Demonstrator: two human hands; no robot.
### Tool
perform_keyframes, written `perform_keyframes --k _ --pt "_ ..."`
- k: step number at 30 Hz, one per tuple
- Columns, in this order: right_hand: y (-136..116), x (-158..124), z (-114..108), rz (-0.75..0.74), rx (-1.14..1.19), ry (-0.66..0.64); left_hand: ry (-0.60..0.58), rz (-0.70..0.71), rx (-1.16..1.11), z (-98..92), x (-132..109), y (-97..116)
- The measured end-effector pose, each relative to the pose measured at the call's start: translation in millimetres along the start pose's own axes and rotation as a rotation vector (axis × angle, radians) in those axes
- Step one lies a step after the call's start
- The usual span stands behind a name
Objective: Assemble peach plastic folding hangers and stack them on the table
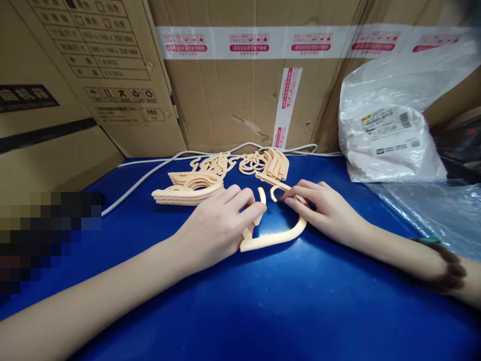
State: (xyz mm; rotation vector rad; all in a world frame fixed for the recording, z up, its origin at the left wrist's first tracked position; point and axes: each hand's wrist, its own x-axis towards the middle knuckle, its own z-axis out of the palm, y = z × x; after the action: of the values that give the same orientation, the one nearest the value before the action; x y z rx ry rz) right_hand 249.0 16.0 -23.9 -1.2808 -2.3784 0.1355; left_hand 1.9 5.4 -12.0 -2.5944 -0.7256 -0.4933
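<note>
Cream plastic pieces lie on the blue table top. My left hand is closed on a short curved piece and covers one end of a larger curved piece. My right hand has its fingers closed around the far side of that larger piece, beside a small hook. Just beyond my left hand sits a stack of curved pieces. Behind it is a pile of hooked pieces, and to its right a group of curved arms. My fingers hide where the parts meet.
Cardboard boxes stand at the back, with a white cable running along their base. At the back right is a clear bag with white contents. Clear plastic film lies on the right, near my wrist.
</note>
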Motion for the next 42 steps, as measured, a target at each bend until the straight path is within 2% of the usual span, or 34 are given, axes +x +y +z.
perform_keyframes --k 23,42 --pt "0.5 0.0 0.1 -0.008 0.009 -0.022 -0.134 0.112 -0.096 3.8 -0.1 -4.7" --pt "-3.4 -1.9 0.4 -0.038 -0.026 -0.004 -0.079 0.230 -0.139 -0.2 0.6 -0.6"
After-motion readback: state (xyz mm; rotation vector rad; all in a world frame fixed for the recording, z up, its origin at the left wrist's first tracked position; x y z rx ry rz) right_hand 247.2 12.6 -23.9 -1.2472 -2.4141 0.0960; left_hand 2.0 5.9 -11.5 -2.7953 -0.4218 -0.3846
